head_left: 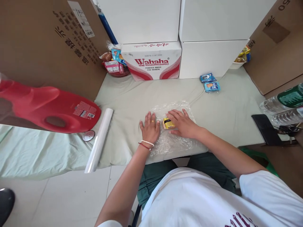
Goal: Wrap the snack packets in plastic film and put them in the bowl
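A sheet of clear plastic wrap lies crinkled on the cloth-covered table before me. On it rests a small yellow snack packet with a dark band. My left hand lies flat at the left edge of the wrap, fingers extended, just left of the packet. Over the wrap's right part, my right hand is spread, its fingertips beside and partly over the packet. Whether those fingers touch the packet I cannot tell. Neither hand is closed around anything.
A white roll lies at the left, beside a red jug and a small round disc. Two blue snack packets sit before white boxes. A Wahaha carton stands behind. Plastic bottles and a black phone-like slab are right.
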{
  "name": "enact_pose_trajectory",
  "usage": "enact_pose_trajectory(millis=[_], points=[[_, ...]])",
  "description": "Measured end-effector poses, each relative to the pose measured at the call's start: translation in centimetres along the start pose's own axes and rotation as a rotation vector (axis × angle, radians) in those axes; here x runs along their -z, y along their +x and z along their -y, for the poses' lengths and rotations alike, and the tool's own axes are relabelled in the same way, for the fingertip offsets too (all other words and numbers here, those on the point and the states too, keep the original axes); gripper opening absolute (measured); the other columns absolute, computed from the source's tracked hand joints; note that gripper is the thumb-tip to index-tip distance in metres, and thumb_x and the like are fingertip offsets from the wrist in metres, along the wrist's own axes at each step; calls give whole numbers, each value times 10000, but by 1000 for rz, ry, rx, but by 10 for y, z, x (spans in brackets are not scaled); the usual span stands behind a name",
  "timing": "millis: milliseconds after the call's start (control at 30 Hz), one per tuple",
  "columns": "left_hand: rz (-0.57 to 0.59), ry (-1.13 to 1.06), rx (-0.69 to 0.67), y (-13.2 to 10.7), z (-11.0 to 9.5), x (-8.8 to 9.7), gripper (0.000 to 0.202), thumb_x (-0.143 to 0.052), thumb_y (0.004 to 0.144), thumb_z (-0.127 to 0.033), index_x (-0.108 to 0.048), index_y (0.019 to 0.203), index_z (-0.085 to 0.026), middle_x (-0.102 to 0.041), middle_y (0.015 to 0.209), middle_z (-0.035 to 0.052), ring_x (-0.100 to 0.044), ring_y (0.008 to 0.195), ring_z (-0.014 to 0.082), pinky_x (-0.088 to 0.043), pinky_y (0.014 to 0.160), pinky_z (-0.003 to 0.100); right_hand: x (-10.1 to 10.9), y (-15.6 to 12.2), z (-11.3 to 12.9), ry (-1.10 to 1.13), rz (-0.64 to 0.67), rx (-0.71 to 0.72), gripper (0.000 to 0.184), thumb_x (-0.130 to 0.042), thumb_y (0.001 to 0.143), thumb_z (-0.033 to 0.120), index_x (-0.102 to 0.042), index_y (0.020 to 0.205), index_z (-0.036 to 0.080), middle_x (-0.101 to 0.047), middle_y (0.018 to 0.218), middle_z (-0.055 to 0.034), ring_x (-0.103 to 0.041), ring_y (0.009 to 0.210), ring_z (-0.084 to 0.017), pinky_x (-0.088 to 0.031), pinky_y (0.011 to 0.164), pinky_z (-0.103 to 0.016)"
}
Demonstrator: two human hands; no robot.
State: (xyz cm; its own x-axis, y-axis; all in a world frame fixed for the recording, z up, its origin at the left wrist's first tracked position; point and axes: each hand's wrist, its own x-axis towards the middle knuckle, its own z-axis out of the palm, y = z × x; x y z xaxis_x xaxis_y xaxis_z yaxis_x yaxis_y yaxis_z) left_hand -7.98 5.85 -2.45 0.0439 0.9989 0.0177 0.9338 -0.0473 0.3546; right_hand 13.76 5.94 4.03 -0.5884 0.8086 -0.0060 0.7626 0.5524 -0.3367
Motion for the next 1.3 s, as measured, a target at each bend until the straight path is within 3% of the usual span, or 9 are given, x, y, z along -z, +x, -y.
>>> enact_pose_trajectory(millis=[167,300,433,600,767,900,1067,1233,1300], points=[[-100,-5,-54,-5,18,10,558,-439,1013,-390,-491,1541,-219,-249,1757,105,-160,1647,293,-192,1312,577,-3,-59,-12,216,-189,79,388,-472,1071,418,-635,1333,182,-660,1261,-164,-574,1197,-284,-503,1055,-487],[-117,56,-263,-14,37,16,487,-439,985,-254,-587,1449,-257,-379,1707,81,-221,1633,254,-132,1332,546,-37,-105,-13,255,-125,108,423,-585,1025,474,-634,1342,199,-632,1303,-162,-553,1244,-300,-518,1061,-518],[-50,53,-370,-12,54,18,425,-399,978,-190,-698,1270,-266,-580,1565,69,-367,1573,240,-210,1314,554,-62,-119,-12,252,-170,65,269,-506,1060,303,-699,1230,224,-650,1276,-141,-555,1265,-284,-526,1065,-522],[24,5,-390,-7,66,28,452,-439,900,-169,-735,1219,-291,-627,1512,48,-373,1567,262,-330,1265,580,-43,-105,-11,294,-239,68,287,-465,1048,217,-723,1169,246,-669,1232,-133,-588,1168,-257,-556,987,-476],[222,-36,-570,-26,67,49,772,-424,698,-67,-670,1374,-347,-587,1559,-17,-310,1601,212,-170,1326,593,-2,-78,-12,210,-156,39,321,-455,1056,239,-726,1229,234,-655,1213,-131,-628,1067,-232,-558,871,-369],[387,-139,-595,-38,70,49,693,-504,793,-207,-567,1479,-278,-599,1546,65,-414,1550,240,-174,1325,568,20,-55,-14,121,-37,-44,343,-438,1079,275,-727,1256,232,-669,1072,-85,-647,903,-193,-499,744,-284],[291,-329,-498,-39,72,39,223,-512,958,-405,-681,1001,-267,-736,1352,78,-587,1404,240,-266,1296,531,36,-36,-22,166,-8,-130,316,-473,1058,293,-764,1134,195,-706,990,-68,-656,891,-188,-460,782,-273],[172,-648,-222,-22,67,39,265,-457,992,-493,-586,983,-263,-786,1135,87,-708,1193,215,-508,1110,422,39,-17,-45,410,25,-176,287,-533,995,351,-762,969,180,-672,779,-3,-567,714,-149,-398,689,-257],[92,-611,-97,-9,63,39,307,-425,984,-532,-565,949,-261,-780,1027,71,-731,1050,214,-566,984,386,35,-8,-57,512,56,-231,316,-539,982,392,-755,969,162,-624,716,21,-511,654,-134,-369,642,-248]])
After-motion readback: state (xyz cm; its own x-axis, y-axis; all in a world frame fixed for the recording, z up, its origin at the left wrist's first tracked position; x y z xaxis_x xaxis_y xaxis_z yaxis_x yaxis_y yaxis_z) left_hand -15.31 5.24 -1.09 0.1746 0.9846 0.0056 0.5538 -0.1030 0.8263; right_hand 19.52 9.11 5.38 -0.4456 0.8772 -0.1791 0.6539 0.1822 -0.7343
